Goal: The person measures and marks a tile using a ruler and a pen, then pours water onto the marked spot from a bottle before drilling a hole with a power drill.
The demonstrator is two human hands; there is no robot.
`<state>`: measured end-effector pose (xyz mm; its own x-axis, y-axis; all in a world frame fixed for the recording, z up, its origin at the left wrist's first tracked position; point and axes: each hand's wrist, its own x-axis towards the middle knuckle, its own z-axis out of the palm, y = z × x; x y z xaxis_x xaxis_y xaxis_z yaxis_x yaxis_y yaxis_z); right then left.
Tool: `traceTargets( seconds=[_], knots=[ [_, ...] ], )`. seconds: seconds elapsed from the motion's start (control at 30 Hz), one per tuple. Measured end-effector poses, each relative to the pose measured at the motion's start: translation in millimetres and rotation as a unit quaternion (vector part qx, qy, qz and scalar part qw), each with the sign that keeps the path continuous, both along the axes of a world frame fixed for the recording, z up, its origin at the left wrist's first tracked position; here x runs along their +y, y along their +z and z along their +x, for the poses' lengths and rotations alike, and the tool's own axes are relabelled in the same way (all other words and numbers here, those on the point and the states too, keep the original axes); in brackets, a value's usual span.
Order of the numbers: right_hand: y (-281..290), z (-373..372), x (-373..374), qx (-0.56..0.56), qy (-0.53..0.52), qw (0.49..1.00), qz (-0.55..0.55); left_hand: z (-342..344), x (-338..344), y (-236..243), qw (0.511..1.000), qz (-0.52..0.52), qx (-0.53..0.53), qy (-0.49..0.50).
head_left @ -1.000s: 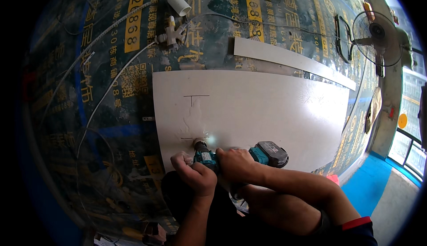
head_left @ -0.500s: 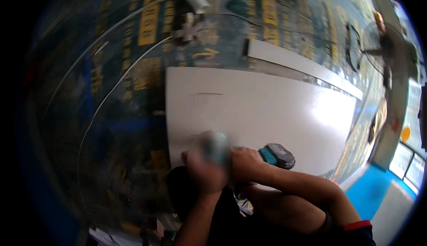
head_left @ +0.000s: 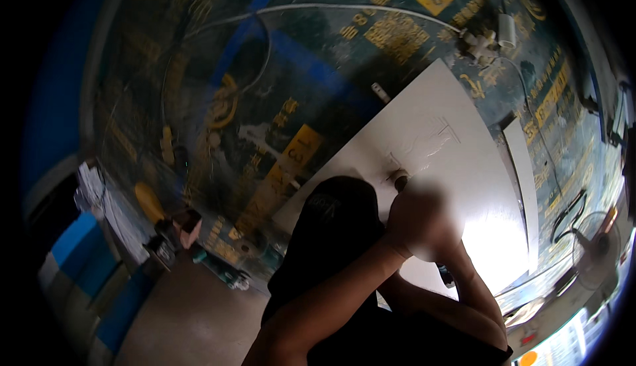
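Observation:
Over the white board on the floor, both my hands close around a teal and dark cordless power tool, apparently a drill. Its battery end shows below my wrists, and its dark round front end points down at the board. My left hand wraps the front part. My right hand is at the rear part, pressed close beside the left. A blur hides most fingers and the tool's middle. Where the front end meets the board there is a brownish mark. Thin pencil-like lines run across the board's far part.
A narrow white strip lies along the board's right side. Beyond the far corner are a cable junction and a white cylinder. At lower left lie a teal tool and a yellow-handled object. A fan stands at right.
My head view has turned and shifted, so the board now appears tilted and farther right. Both hands still hold the power tool; its front end now shows against the board.

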<state>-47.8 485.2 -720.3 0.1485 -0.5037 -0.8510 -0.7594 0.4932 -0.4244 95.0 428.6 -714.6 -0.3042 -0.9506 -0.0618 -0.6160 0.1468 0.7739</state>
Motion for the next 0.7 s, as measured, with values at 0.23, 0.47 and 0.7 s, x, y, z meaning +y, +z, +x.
traceTargets(
  seconds=[0.23,0.47,0.7],
  knots=[
    [23.8,11.3,-23.7,0.045,-0.006,0.999,-0.02,-1.0,-0.6,-3.7,0.996,-0.009,0.079,0.042],
    [9.7,-0.9,-16.3,0.005,-0.009,0.998,-0.066,-11.8,9.8,-17.3,0.997,-0.022,0.065,0.043],
    [3.6,-4.2,-12.9,-0.056,0.006,0.994,-0.098,-12.3,5.7,-18.7,0.993,-0.011,0.115,0.036]
  ],
)
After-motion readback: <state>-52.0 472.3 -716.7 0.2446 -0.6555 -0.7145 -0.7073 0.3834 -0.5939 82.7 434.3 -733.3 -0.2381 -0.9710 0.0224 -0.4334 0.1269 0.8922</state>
